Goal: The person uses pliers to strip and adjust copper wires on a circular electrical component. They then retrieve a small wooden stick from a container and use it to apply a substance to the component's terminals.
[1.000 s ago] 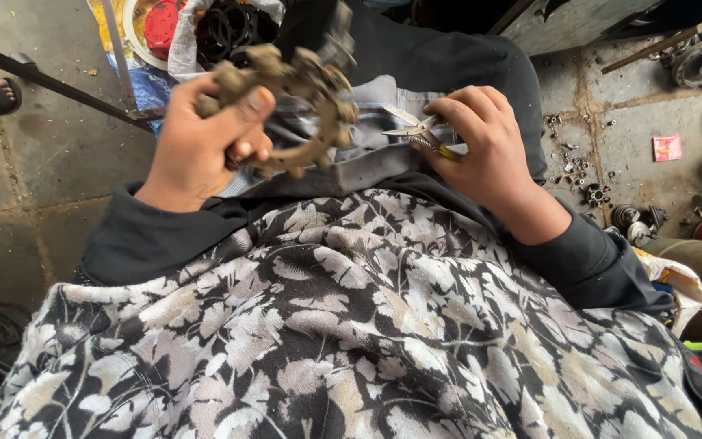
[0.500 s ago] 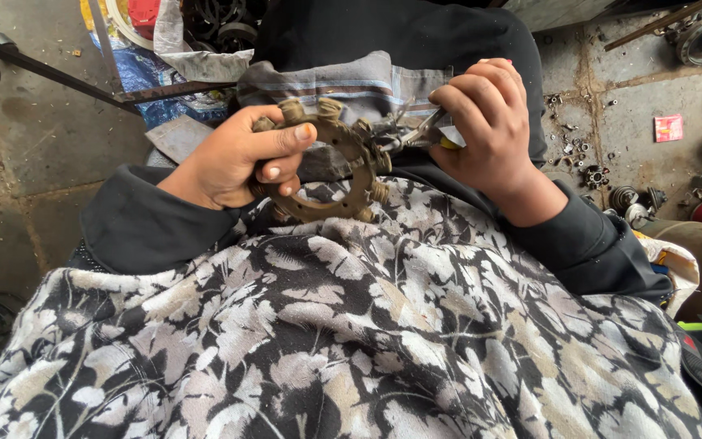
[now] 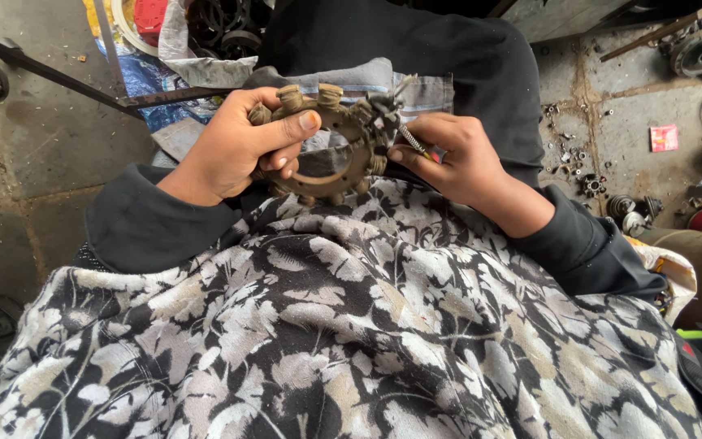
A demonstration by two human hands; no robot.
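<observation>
Left grip (image 3: 241, 146) around ring-shaped stator (image 3: 343, 142)

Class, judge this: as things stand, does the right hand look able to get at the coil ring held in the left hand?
Probably yes: the right hand sits beside the coil ring, its thin tool already at the rim, nothing between them.

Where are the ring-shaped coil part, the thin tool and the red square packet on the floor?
ring-shaped coil part (image 3: 349, 134): head view, on its brown upper rim.
thin tool (image 3: 410, 140): head view, on its metal shaft beside the right hand's fingers.
red square packet (image 3: 664, 137): head view, on its middle.
</observation>
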